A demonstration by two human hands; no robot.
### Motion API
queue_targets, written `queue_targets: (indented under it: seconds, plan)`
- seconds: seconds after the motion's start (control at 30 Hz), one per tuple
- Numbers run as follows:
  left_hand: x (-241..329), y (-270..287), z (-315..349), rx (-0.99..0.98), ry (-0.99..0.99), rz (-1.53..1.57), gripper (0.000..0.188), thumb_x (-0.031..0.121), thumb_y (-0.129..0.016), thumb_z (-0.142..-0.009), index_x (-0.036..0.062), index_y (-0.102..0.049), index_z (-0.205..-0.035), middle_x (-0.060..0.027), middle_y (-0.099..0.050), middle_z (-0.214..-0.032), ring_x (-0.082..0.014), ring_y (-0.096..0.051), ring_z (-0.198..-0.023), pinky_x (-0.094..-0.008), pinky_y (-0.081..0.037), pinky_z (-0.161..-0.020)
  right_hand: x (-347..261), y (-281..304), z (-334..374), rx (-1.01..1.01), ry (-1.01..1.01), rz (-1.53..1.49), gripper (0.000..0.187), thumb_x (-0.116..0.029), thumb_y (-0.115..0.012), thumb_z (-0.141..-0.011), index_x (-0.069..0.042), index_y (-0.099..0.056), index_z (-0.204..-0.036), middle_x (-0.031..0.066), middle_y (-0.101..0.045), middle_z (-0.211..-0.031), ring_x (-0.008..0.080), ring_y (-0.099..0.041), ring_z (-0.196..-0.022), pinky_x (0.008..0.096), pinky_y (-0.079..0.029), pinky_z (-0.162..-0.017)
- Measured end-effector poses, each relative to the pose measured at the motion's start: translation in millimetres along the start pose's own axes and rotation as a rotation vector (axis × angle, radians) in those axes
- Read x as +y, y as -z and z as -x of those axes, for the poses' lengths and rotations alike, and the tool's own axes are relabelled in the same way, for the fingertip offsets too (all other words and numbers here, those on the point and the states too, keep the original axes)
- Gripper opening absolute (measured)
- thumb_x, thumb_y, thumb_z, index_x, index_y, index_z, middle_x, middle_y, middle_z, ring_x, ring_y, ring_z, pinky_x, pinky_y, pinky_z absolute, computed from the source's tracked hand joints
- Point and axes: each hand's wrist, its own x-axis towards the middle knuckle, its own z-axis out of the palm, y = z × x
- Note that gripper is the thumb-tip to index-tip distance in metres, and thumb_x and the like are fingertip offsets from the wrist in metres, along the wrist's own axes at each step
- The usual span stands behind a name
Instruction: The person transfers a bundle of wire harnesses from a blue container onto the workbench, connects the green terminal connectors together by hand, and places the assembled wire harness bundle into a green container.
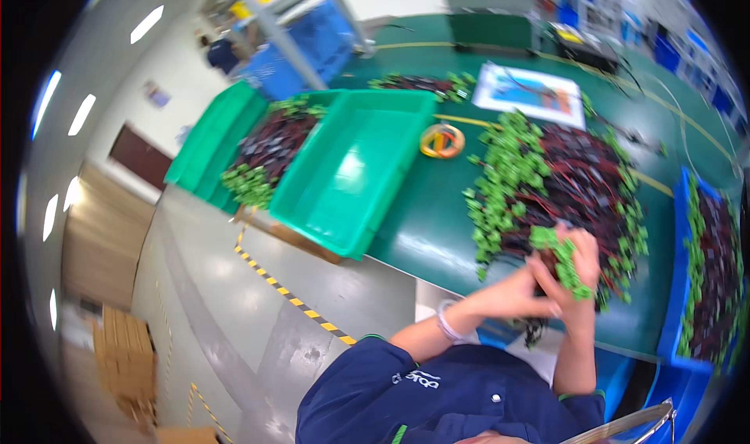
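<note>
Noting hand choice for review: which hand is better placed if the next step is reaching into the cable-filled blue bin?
Probably the right hand: it is nearer the blue bin, while the left hand would have to reach past it. Both hands are at the green-tipped bundle, though.

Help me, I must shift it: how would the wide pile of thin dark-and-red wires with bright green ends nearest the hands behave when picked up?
The wire pile would probably flop, since its thin strands lie bent. It may tangle, as many overlap. Its bright green ends could snag, being crowded along both sides.
</note>
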Motion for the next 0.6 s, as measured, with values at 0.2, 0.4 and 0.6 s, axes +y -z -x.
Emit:
queue_targets:
  seconds: [0.2,0.4,0.6]
  plan:
    - [11,-6,3,0.241,-0.125,0.169,0.056,0.011,-0.064,-0.071,0.0028,-0.034,-0.117,-0.0003,-0.048,-0.083,-0.0065,-0.042,-0.068,-0.0227,-0.038,-0.058,-10,12,-6,0.099,-0.263,-0.336,0.068,-0.027,-0.076,-0.046,-0.003,-0.045,-0.102,0.0079,-0.047,-0.098,0.0201,-0.046,-0.083,0.0315,-0.035,-0.073]
    - [25,3,12,-0.112,0.014,-0.114,0.024,0.017,-0.044,-0.084,-0.0043,-0.048,-0.073,-0.006,-0.05,-0.063,-0.0137,-0.048,-0.058,-0.0262,-0.037,-0.052,-7,8,-4,-0.018,0.284,-0.368,0.02,-0.009,-0.062,-0.066,-0.003,-0.058,-0.085,0.015,-0.056,-0.094,0.0285,-0.056,-0.085,0.0433,-0.04,-0.082]
    - [40,1,21,-0.12,-0.096,-0.184,0.029,0.019,-0.04,-0.086,-0.0023,-0.052,-0.071,-0.009,-0.055,-0.066,-0.0163,-0.054,-0.065,-0.0282,-0.043,-0.061,-21,21,-16,-0.23,0.239,-0.286,0.038,-0.037,-0.053,-0.072,-0.004,-0.06,-0.089,0.0136,-0.056,-0.102,0.0311,-0.052,-0.095,0.0452,-0.036,-0.086]
